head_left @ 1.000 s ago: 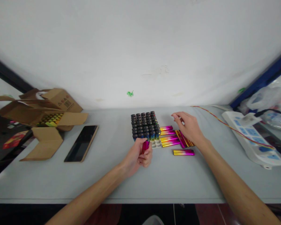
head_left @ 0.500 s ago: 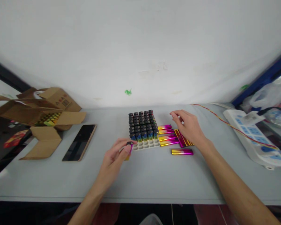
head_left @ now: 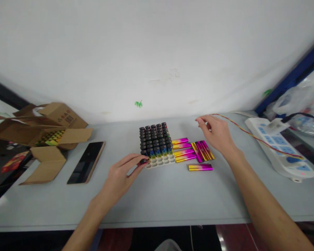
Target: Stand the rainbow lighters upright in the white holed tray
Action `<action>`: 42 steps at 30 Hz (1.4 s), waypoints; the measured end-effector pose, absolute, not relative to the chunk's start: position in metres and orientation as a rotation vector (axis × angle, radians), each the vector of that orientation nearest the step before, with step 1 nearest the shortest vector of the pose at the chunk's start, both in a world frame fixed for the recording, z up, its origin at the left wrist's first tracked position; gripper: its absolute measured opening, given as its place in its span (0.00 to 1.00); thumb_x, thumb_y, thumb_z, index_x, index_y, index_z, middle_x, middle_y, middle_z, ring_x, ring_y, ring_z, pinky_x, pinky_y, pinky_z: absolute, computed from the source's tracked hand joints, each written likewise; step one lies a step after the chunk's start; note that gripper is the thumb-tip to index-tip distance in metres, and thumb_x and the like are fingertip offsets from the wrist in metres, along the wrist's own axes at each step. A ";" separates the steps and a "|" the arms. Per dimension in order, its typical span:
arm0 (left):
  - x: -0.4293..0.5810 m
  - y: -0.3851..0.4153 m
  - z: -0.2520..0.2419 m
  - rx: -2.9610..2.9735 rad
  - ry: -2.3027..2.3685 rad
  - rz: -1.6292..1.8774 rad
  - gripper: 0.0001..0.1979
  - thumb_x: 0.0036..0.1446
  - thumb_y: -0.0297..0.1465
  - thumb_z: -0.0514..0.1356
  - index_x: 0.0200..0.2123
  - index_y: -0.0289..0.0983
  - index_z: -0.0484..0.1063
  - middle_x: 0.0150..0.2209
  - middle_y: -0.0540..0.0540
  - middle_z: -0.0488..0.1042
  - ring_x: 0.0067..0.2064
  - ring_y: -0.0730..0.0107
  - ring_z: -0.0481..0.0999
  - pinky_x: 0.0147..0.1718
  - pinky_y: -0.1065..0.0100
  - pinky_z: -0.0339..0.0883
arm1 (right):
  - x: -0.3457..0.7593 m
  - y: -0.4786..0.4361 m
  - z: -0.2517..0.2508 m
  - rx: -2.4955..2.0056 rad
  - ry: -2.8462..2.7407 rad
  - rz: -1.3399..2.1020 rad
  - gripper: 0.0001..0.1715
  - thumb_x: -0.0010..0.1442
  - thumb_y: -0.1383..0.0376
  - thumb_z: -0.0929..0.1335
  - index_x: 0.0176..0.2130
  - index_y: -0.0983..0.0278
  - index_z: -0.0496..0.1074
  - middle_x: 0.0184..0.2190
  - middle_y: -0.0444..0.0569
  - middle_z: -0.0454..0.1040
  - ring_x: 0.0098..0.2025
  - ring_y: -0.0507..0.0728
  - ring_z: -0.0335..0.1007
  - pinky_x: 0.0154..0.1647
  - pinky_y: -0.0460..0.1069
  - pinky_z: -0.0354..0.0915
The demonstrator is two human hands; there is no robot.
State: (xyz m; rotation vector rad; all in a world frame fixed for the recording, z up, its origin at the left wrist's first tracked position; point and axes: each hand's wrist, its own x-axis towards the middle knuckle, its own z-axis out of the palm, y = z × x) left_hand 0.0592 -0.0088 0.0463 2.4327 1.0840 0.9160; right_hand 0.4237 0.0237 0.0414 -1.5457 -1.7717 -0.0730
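My left hand (head_left: 125,170) pinches a vape pen (head_left: 143,161) by its black top, at the near left corner of a white tray (head_left: 161,161) with cells. Its lower part is hidden, so I cannot tell how deep it sits. Several rows of upright black-topped vape pens (head_left: 156,137) fill the tray's far part; the cells along its near edge show bare. To the right lie several shiny yellow-and-magenta tubes (head_left: 185,152), one apart from the others (head_left: 200,167). My right hand (head_left: 216,130) hovers beyond them, fingers loosely bent, holding nothing.
A phone (head_left: 86,162) lies on the left of the grey table (head_left: 146,202). Farther left stands an opened cardboard box (head_left: 65,113) with yellow items inside. On the right are a white power strip (head_left: 279,148), a red-yellow wire (head_left: 247,131) and clear plastic bags (head_left: 298,104).
My left hand has brought the vape pen to the tray's near left corner. My right hand has moved away from the loose tubes, towards the wall. The view has shifted slightly.
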 end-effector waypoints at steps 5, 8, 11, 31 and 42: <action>0.056 0.001 0.057 2.339 1.127 0.756 0.12 0.67 0.40 0.63 0.48 0.41 0.79 0.43 0.45 0.85 0.40 0.62 0.85 0.44 0.64 0.81 | 0.428 0.025 0.041 -1.549 -1.760 -0.093 0.20 0.75 0.56 0.61 0.41 0.63 0.77 0.34 0.53 0.80 0.32 0.60 0.73 0.38 0.54 0.64; 0.059 0.000 0.053 2.342 1.154 0.806 0.11 0.67 0.40 0.63 0.47 0.41 0.77 0.39 0.46 0.84 0.37 0.63 0.85 0.41 0.64 0.81 | 0.428 0.025 0.040 -1.533 -1.774 -0.033 0.18 0.74 0.56 0.62 0.43 0.62 0.77 0.36 0.53 0.81 0.33 0.59 0.74 0.39 0.54 0.66; 0.060 -0.005 0.043 2.482 1.123 0.963 0.09 0.68 0.36 0.62 0.46 0.40 0.77 0.41 0.45 0.82 0.39 0.65 0.84 0.43 0.64 0.81 | 0.425 0.024 0.035 -1.511 -1.875 0.103 0.14 0.73 0.58 0.65 0.46 0.62 0.78 0.39 0.52 0.80 0.33 0.58 0.74 0.40 0.53 0.68; 0.119 -0.048 0.062 2.029 0.928 0.862 0.15 0.72 0.37 0.55 0.39 0.37 0.79 0.35 0.43 0.81 0.36 0.64 0.80 0.39 0.65 0.73 | 0.418 0.022 0.043 -1.326 -1.824 0.474 0.13 0.70 0.56 0.69 0.45 0.62 0.77 0.41 0.51 0.81 0.40 0.58 0.75 0.41 0.52 0.68; 0.174 -0.016 0.040 0.839 0.518 0.603 0.31 0.64 0.59 0.56 0.50 0.37 0.69 0.38 0.40 0.80 0.36 0.61 0.78 0.39 0.59 0.75 | 0.383 0.005 0.058 -1.021 -1.715 1.124 0.17 0.58 0.53 0.79 0.38 0.62 0.81 0.32 0.45 0.77 0.31 0.51 0.67 0.34 0.48 0.64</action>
